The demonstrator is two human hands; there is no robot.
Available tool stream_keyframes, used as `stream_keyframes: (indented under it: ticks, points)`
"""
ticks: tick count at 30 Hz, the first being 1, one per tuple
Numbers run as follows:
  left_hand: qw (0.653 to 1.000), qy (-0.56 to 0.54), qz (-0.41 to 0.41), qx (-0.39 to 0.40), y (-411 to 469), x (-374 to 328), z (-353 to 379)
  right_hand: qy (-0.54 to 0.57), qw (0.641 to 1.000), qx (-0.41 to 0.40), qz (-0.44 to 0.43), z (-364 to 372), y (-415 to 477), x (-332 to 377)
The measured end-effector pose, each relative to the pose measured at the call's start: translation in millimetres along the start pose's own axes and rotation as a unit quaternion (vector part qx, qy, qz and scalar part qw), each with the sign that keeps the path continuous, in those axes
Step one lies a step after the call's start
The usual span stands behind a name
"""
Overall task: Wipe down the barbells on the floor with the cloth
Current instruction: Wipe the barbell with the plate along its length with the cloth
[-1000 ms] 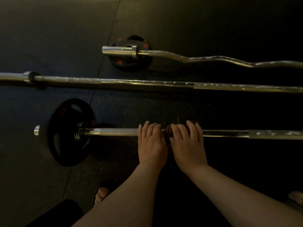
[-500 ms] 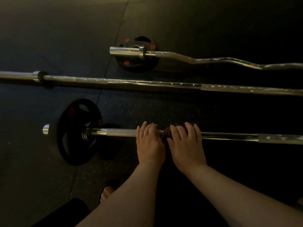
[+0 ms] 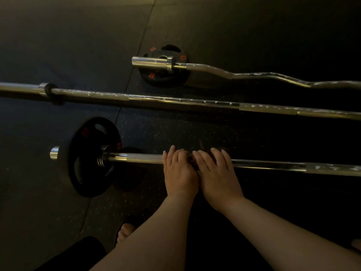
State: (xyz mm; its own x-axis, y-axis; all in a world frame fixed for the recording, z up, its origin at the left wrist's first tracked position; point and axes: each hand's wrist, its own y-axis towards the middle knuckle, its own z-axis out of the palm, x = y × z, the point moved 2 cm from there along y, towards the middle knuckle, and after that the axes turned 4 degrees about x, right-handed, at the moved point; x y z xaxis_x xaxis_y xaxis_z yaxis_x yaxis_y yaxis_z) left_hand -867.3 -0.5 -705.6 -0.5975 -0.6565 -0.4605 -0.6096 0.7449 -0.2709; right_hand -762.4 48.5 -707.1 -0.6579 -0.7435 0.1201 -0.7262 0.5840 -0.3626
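On the dark rubber floor [image 3: 58,45], three barbells, all lying roughly left to right.

1. Nearest barbell [image 3: 144,158]: straight chrome shaft, one black plate [image 3: 86,165] standing upright on its left sleeve, with the sleeve end poking out to the left of it.
2. Middle barbell [image 3: 175,101]: long straight bar with a dark collar near its left end. Pale flecks along the shaft.
3. Far curl bar [image 3: 254,76]: wavy shaft, likewise flecked. Its left sleeve rests over a second black plate [image 3: 156,79], which lies flat on the floor.

Plates counted: two. One seam in the floor mat runs diagonally past both.

Hands: two, side by side on the nearest barbell's shaft, to the right of the upright plate.

Cloth [image 3: 192,162]: one, dark and bunched, on the shaft. It shows only in the narrow gap between the hands. How much lies under each palm cannot be told.

Left hand [image 3: 180,173]: fingers bent over the shaft in a close hold at the cloth's left edge.

Right hand [image 3: 218,175]: fingers laid fairly straight and slightly spread across the shaft, pressing down at the cloth's right edge, tips past the bar.

One foot [image 3: 125,231] in a dark sandal shows at lower left, beside the left forearm.
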Motion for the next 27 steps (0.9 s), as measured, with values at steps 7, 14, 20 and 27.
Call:
stream_keyframes:
  ticks: [7,14,20,27]
  points:
    - [1.000,0.003,-0.008,-0.010,-0.3,2.9,3.1,0.019,1.000,-0.014,0.002,-26.5,36.1,0.5]
    - [1.000,0.016,-0.007,0.010,3.1,-1.3,2.1,0.044,0.996,-0.073,-0.012,-4.4,9.1,-21.1]
    - [1.000,0.007,0.005,0.002,-1.6,1.3,4.3,0.090,0.967,-0.089,0.220,-15.7,5.5,-46.9]
    - [0.999,0.033,-0.009,0.020,-1.0,-5.7,2.9,0.092,0.995,-0.038,0.014,-20.7,16.1,-21.7]
